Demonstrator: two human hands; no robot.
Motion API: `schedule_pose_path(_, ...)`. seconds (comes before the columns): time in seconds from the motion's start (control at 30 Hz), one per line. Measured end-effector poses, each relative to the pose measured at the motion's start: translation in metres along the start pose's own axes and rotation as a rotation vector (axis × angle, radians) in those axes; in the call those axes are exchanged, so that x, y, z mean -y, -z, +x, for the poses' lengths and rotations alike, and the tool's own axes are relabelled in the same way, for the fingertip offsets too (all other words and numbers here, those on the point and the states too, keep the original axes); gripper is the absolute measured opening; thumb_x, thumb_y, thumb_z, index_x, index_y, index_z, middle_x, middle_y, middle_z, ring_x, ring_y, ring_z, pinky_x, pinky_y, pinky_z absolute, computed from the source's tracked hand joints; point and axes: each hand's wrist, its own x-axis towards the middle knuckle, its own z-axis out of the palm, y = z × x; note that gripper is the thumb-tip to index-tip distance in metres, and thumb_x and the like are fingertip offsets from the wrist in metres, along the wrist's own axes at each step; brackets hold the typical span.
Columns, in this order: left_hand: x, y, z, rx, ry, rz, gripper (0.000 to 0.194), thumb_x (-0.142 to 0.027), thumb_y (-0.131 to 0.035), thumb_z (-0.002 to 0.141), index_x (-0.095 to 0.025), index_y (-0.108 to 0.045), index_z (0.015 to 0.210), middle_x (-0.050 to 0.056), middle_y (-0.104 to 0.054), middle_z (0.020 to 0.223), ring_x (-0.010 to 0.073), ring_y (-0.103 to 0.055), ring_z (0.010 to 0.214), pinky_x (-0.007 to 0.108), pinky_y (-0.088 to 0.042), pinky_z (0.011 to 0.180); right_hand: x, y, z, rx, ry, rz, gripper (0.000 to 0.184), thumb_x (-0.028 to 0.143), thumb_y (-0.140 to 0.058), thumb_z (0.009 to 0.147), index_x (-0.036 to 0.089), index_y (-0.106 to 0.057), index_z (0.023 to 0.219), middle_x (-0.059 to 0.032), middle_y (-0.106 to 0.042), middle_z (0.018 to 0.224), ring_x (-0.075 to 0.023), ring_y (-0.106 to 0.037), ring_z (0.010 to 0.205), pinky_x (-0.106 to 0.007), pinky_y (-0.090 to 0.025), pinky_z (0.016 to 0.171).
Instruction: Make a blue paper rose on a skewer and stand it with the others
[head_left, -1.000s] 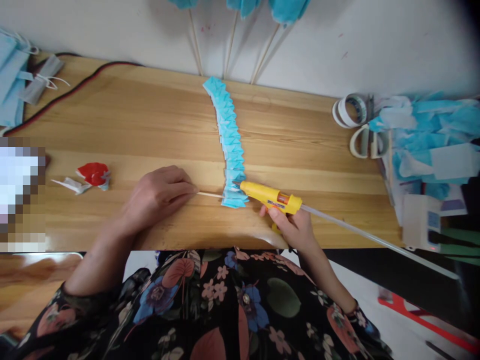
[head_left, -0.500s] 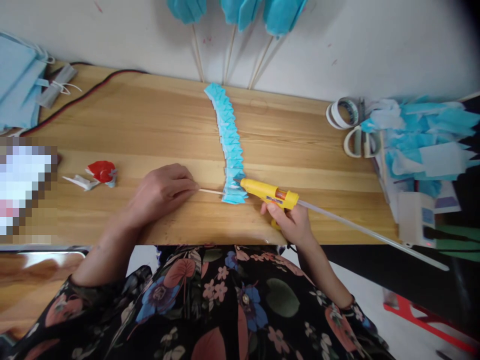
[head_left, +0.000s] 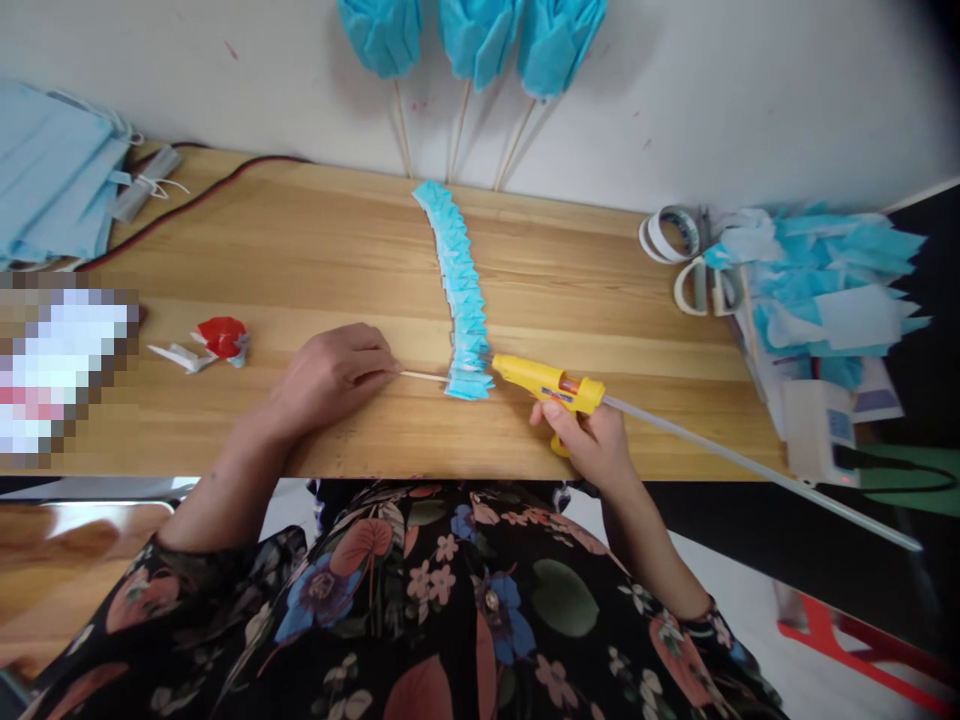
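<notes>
Left hand (head_left: 341, 375) pinched wooden stick (head_left: 425, 376), likely keeping it still at pleated blue strip (head_left: 459, 275). Right hand (head_left: 600, 445) gripped glue gun (head_left: 544, 380), likely aiming it at strip.

A pleated blue strip (head_left: 459, 285) lies gently curved; a thin stick (head_left: 426, 376) reaches its near end from the left, a yellow glue gun (head_left: 540, 381) points at it from the right.

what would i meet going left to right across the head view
Left to right: light blue masks → red piece → left hand → pleated blue strip → yellow glue gun → white tape → blue scraps
</notes>
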Motion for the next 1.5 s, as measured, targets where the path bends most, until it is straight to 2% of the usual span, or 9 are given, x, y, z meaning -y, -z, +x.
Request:
schedule_pose_path(0.27, 0.002, -0.002, 0.000, -0.001, 0.010, 0.010, 0.024, -0.023, -0.057, 0.102, -0.016, -0.076, 0.089, 0.008, -0.072, 0.089, 0.0181, -0.066, 0.083, 0.028, -0.049, 0.071, 0.001, -0.002, 0.001, 0.028, -0.023, -0.014, 0.037, 0.040, -0.054, 0.094, 0.020, -0.070, 0.068, -0.0032, -0.069, 0.068, -0.0151, -0.058, 0.058, -0.029, -0.045, 0.059)
schedule_pose_path(0.4, 0.002, -0.001, 0.000, 0.009, 0.012, 0.022, 0.024, -0.024, -0.057, 0.102, -0.017, -0.076, 0.088, 0.008, -0.072, 0.089, 0.0174, -0.066, 0.082, 0.027, -0.049, 0.070, 0.004, -0.001, 0.001, 0.044, -0.007, -0.052, 0.037, 0.043, -0.054, 0.095, 0.020, -0.068, 0.070, -0.0023, -0.066, 0.066, -0.0168, -0.060, 0.061, -0.030, -0.046, 0.063)
schedule_pose_path(0.63, 0.003, -0.001, 0.000, 0.012, -0.001, 0.029, 0.026, -0.024, -0.056, 0.103, -0.017, -0.076, 0.088, 0.008, -0.073, 0.089, 0.0171, -0.066, 0.081, 0.027, -0.049, 0.070, -0.004, 0.012, -0.002, 0.067, 0.022, -0.131, 0.036, 0.051, -0.057, 0.095, 0.021, -0.077, 0.087, -0.0060, -0.077, 0.084, -0.0231, -0.069, 0.077, -0.035, -0.051, 0.073)
schedule_pose_path(0.8, -0.002, -0.002, 0.001, -0.007, -0.010, 0.037, 0.027, -0.022, -0.054, 0.103, -0.016, -0.075, 0.087, 0.008, -0.071, 0.087, 0.0177, -0.065, 0.081, 0.028, -0.048, 0.071, -0.023, 0.019, -0.014, 0.013, -0.095, 0.081, 0.037, 0.051, -0.058, 0.096, 0.023, -0.082, 0.091, -0.0063, -0.081, 0.095, -0.0235, -0.072, 0.082, -0.036, -0.054, 0.077)
schedule_pose_path(0.87, -0.003, -0.002, 0.002, -0.008, -0.003, 0.025, 0.028, -0.023, -0.054, 0.103, -0.016, -0.075, 0.086, 0.009, -0.071, 0.086, 0.0183, -0.065, 0.081, 0.029, -0.048, 0.072, -0.033, 0.018, -0.017, -0.092, -0.136, 0.234, 0.039, 0.054, -0.058, 0.096, 0.025, -0.081, 0.087, -0.0065, -0.081, 0.093, -0.0238, -0.071, 0.083, -0.036, -0.054, 0.076)
schedule_pose_path(0.97, -0.002, -0.003, 0.002, -0.001, 0.015, 0.036, 0.030, -0.022, -0.053, 0.103, -0.016, -0.075, 0.085, 0.009, -0.071, 0.086, 0.0183, -0.064, 0.081, 0.029, -0.047, 0.072, -0.043, 0.014, -0.016, -0.209, -0.171, 0.380, 0.039, 0.058, -0.060, 0.094, 0.027, -0.080, 0.084, -0.0065, -0.081, 0.087, -0.0234, -0.066, 0.073, -0.035, -0.051, 0.066)
schedule_pose_path(1.03, -0.001, -0.004, 0.002, -0.003, 0.021, 0.035, 0.030, -0.020, -0.052, 0.103, -0.016, -0.075, 0.083, 0.009, -0.071, 0.086, 0.0183, -0.064, 0.081, 0.030, -0.047, 0.072, -0.046, 0.013, -0.014, -0.205, -0.171, 0.393, 0.037, 0.060, -0.062, 0.092, 0.029, -0.081, 0.083, -0.0071, -0.081, 0.086, -0.0248, -0.065, 0.071, -0.037, -0.050, 0.063)
schedule_pose_path(1.17, 0.001, -0.007, 0.000, -0.024, 0.017, 0.018, 0.026, -0.016, -0.054, 0.100, -0.016, -0.076, 0.086, 0.009, -0.072, 0.087, 0.0183, -0.065, 0.081, 0.030, -0.047, 0.072, -0.045, 0.014, -0.013, -0.187, -0.176, 0.376, 0.034, 0.060, -0.064, 0.090, 0.032, -0.082, 0.085, -0.0066, -0.080, 0.086, -0.0287, -0.066, 0.078, -0.040, -0.050, 0.066)
schedule_pose_path(1.5, 0.003, -0.007, -0.001, -0.008, 0.024, 0.003, 0.025, -0.019, -0.055, 0.102, -0.018, -0.076, 0.089, 0.009, -0.071, 0.088, 0.0185, -0.065, 0.082, 0.030, -0.048, 0.074, -0.048, 0.014, -0.012, -0.166, -0.155, 0.368, 0.032, 0.057, -0.064, 0.091, 0.031, -0.077, 0.078, -0.0058, -0.079, 0.088, -0.0286, -0.066, 0.080, -0.041, -0.049, 0.070)
